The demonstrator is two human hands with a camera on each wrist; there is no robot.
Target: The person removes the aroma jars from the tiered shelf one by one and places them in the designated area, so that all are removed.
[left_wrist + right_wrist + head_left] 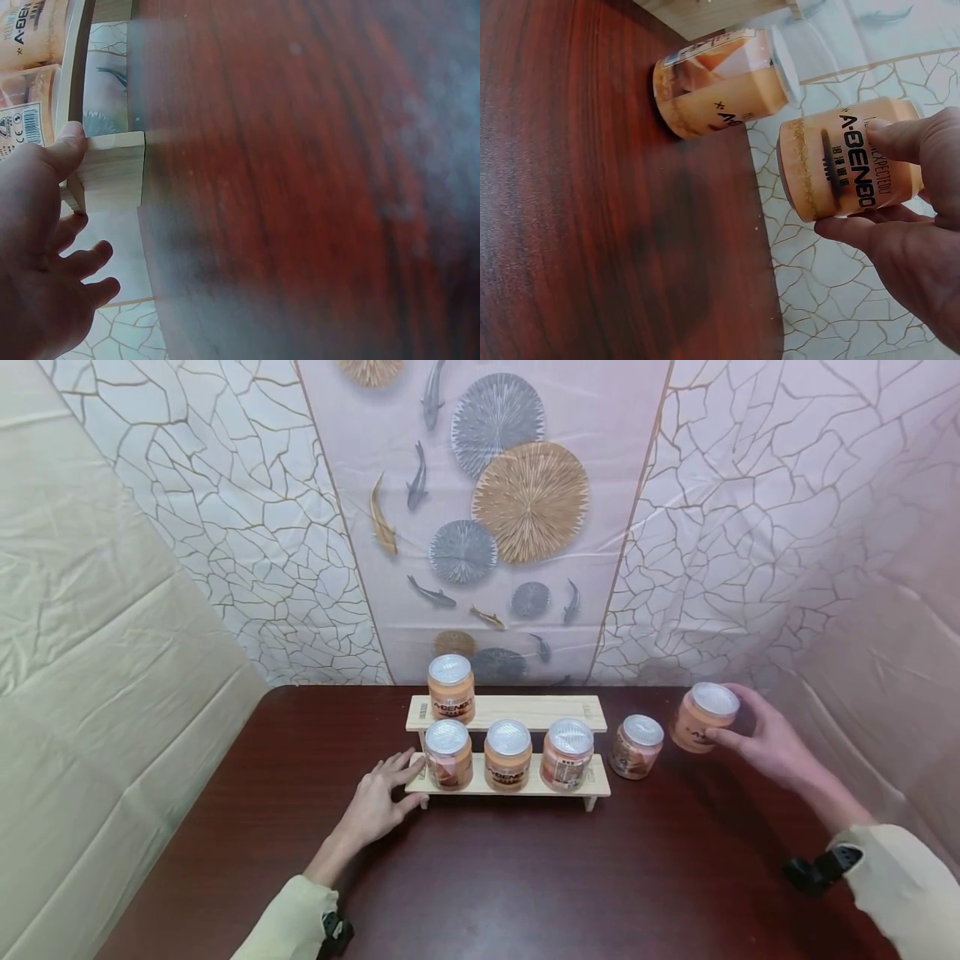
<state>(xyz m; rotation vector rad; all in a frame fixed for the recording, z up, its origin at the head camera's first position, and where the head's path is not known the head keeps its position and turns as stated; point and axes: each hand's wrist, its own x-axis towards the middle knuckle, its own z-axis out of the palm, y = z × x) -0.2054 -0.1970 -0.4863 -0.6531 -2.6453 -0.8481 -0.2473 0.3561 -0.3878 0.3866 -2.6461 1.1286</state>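
My right hand (772,739) grips an orange-brown jar (703,718) with a silvery lid, thumb on one side and fingers round the other. In the right wrist view this jar (847,161) is held off the table and shows black "A-BENBO" lettering. A similar jar (636,747) stands on the table just left of it. At the left end of the lower tier of a wooden stand (480,785), my left hand (378,802) pinches the board between thumb and index finger. The other left fingers are off the wood in the left wrist view, which shows the stand's leg (112,172).
Three jars, left (448,756), middle (507,756) and right (567,756), stand in a row on the lower tier. Another jar (452,689) stands at the left of the upper tier (532,710). Patterned cloth (480,527) hangs behind the dark table (487,877).
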